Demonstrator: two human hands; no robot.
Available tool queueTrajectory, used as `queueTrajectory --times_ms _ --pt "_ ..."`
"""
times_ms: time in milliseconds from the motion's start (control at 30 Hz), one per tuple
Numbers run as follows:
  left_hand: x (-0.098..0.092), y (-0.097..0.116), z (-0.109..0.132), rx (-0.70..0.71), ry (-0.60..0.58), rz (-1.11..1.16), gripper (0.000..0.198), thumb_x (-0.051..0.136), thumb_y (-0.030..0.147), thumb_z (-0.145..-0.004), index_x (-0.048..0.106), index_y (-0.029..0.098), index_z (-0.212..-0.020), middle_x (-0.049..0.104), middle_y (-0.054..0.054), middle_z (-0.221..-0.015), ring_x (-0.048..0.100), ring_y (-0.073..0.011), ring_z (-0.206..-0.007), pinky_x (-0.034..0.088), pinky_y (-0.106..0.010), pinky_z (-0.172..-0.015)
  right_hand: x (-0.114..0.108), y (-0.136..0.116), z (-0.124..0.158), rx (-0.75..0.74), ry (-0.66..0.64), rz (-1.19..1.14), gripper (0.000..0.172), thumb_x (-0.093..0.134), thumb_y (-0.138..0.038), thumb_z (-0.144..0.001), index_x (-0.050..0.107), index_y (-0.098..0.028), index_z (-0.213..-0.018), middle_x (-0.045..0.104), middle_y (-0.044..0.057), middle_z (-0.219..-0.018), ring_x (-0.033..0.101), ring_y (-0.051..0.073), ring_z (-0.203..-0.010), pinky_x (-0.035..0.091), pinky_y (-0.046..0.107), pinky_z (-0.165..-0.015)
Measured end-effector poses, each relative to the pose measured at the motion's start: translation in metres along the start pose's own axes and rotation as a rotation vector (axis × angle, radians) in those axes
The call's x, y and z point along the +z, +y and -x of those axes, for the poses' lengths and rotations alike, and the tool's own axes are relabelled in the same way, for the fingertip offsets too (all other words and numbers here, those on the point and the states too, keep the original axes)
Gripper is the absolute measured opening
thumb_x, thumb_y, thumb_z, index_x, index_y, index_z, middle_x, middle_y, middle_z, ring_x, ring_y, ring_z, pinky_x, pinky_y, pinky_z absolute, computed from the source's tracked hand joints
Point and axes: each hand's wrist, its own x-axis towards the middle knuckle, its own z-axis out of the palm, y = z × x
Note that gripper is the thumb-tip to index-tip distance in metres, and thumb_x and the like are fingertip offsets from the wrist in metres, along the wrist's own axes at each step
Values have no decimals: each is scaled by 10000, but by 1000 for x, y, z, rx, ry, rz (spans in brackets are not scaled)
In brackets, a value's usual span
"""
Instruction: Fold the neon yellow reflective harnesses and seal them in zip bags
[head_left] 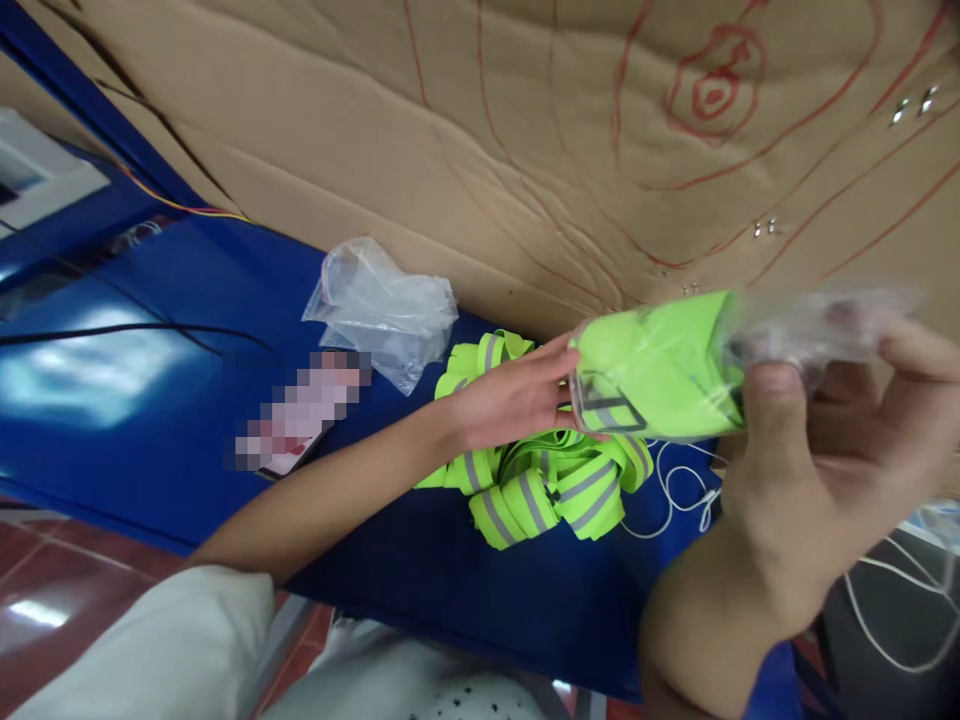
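Note:
In front of me, between both hands, is a clear plastic bag (652, 365) packed with folded neon yellow-green fabric. A black-edged piece with a grey stripe shows through its left end. My left hand (517, 400) grips that left end, its fingers partly hidden behind the bag. With thumb and bent fingers, my right hand (817, 450) pinches the loose, crumpled end of the bag; it is somewhat blurred. Below and behind my left hand lies a pile of neon reflective straps (555, 490) with grey stripes, in loops on the blue table (420, 560).
Crumpled clear plastic bags (382, 310) lie against the brown cardboard panel (315, 150), marked with red lines. A phone (300, 415) with a pixelated screen is left of them. White cord (675, 500) lies right of the pile; a black cable (127, 330) crosses the left side.

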Motion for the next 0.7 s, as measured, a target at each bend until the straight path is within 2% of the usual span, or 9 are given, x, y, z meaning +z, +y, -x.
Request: queueTrajectory --times_ms 67,133,200,267,333,433,500,567,700 --pt "-5 2 1 0 -12 70 455 744 330 -886 618 275 -1320 703 -71 -1156 703 -240 -1013 583 -394 -868 4 14 -6 -83 110 10 224 775 -268 -860 697 -272 -1070 663 29 -1019 673 223 -922 552 446 -834" --pt "-6 3 1 31 -20 37 496 804 221 -808 646 261 -1276 705 -41 -1040 699 -185 -870 574 -345 -822 9 27 -9 -112 163 46 171 779 -277 -862 667 -229 -981 640 20 -931 645 181 -826 528 386 -770" --pt "-6 3 1 71 -2 -108 595 856 234 -774 627 265 -1322 701 -47 -1090 691 -186 -901 562 -323 -810 12 32 -10 -124 146 71 158 757 -288 -884 640 -216 -960 612 10 -910 612 148 -777 501 338 -727" --pt "-6 2 1 134 64 -275 700 905 293 -745 595 274 -1373 681 -69 -1235 671 -225 -1063 545 -321 -859 16 32 -8 -122 95 46 147 723 -295 -909 618 -221 -982 581 5 -923 594 136 -782 479 313 -708" --pt "-8 2 1 173 97 -326 755 929 387 -719 587 278 -1383 667 -78 -1293 652 -250 -1139 535 -316 -876 19 31 -7 -121 61 -48 149 701 -311 -920 598 -226 -986 545 3 -927 583 137 -812 468 300 -708" --pt "-13 4 2 106 10 -212 706 849 549 -782 589 282 -1381 701 -75 -1134 697 -216 -947 555 -313 -768 20 38 -10 -70 67 -206 158 696 -310 -922 569 -216 -928 504 -4 -883 532 120 -768 441 275 -685" --pt "-15 7 2 56 -45 -174 672 854 475 -797 584 295 -1385 697 -56 -1051 692 -182 -833 567 -309 -723 20 44 -12 -16 111 -228 172 684 -314 -933 553 -210 -891 493 -10 -847 509 110 -737 418 271 -681" --pt "-16 10 2 39 -64 -195 683 891 356 -764 589 301 -1375 690 -46 -1042 681 -167 -803 582 -313 -722 21 48 -12 3 147 -193 203 670 -345 -946 542 -211 -864 486 -13 -826 513 112 -734 410 280 -696" --pt "-17 11 3 35 -69 -230 560 895 379 -753 661 267 -1249 678 -50 -1020 662 -160 -787 588 -301 -670 28 44 -9 42 74 -265 239 634 -382 -972 517 -219 -843 476 -12 -789 479 122 -700 396 270 -648"
